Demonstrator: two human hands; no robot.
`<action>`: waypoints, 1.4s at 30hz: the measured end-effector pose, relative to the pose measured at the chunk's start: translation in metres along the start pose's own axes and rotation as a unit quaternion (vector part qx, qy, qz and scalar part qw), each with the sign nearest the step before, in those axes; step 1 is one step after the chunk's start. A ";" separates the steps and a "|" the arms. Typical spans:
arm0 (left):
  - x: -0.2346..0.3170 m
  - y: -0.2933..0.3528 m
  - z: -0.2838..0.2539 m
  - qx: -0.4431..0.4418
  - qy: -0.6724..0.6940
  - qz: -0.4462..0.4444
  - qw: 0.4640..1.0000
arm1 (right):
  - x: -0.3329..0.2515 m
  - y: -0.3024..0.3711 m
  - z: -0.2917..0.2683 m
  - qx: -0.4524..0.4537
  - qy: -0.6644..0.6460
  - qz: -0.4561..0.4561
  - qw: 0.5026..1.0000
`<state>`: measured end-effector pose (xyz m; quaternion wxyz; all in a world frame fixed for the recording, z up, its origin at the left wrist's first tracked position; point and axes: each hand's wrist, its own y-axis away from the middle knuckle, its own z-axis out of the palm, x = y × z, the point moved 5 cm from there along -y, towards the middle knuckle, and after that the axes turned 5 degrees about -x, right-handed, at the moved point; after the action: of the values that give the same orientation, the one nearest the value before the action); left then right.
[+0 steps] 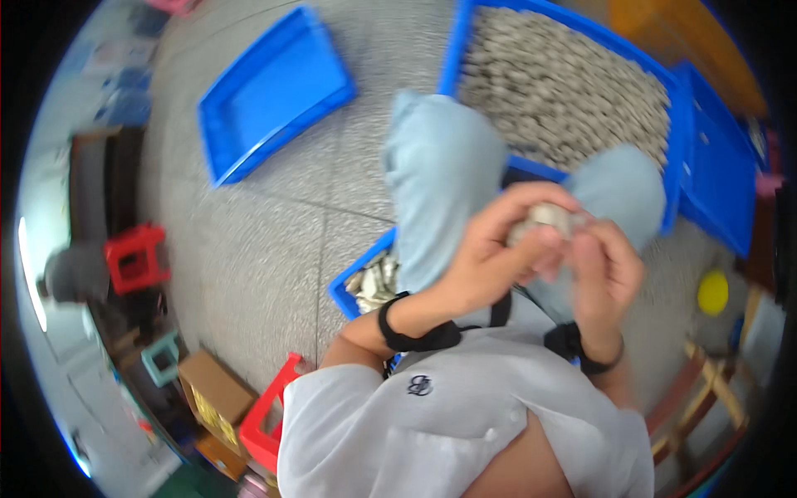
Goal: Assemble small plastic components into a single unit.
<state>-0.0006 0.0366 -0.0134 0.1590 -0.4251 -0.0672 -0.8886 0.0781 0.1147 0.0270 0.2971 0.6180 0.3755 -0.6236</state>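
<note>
My left hand (498,249) is curled around a small pale grey, rounded lump (548,217), held above my lap between my knees. Thumb and fingers close on it from both sides. My right hand (604,270) comes up against the lump's right side with its fingers bent and pressed together. Motion blurs its fingertips, so whatever they pinch cannot be made out. Beyond my knees, a large blue tray (451,58) holds a thick layer of small grey pieces (564,91) that look similar in colour to the lump.
A smaller blue tray (339,290) with pale flattish pieces (375,282) sits by my left leg. Another blue tray (278,87) lies on the floor ahead left. Red stools (137,259), a cardboard box (217,390), a yellow round thing (712,292) and a wooden frame (714,386) stand around.
</note>
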 end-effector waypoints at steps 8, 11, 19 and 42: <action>0.021 0.007 0.000 0.010 0.003 0.085 0.996 | 0.022 0.002 0.006 0.049 0.054 0.036 0.997; 0.029 0.010 -0.003 0.037 -0.042 0.130 0.990 | 0.019 -0.005 0.016 0.028 0.005 0.023 0.999; 0.037 0.021 -0.004 0.068 -0.039 0.084 0.993 | 0.039 -0.008 0.005 -0.051 -0.054 0.042 0.996; -0.001 -0.010 0.006 0.009 -0.007 0.036 0.999 | 0.003 -0.002 -0.009 0.001 -0.002 -0.005 1.000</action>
<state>0.0010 0.0480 -0.0108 0.1946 -0.4318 -0.0610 -0.8786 0.0809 0.1236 0.0248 0.2943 0.6154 0.3772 -0.6264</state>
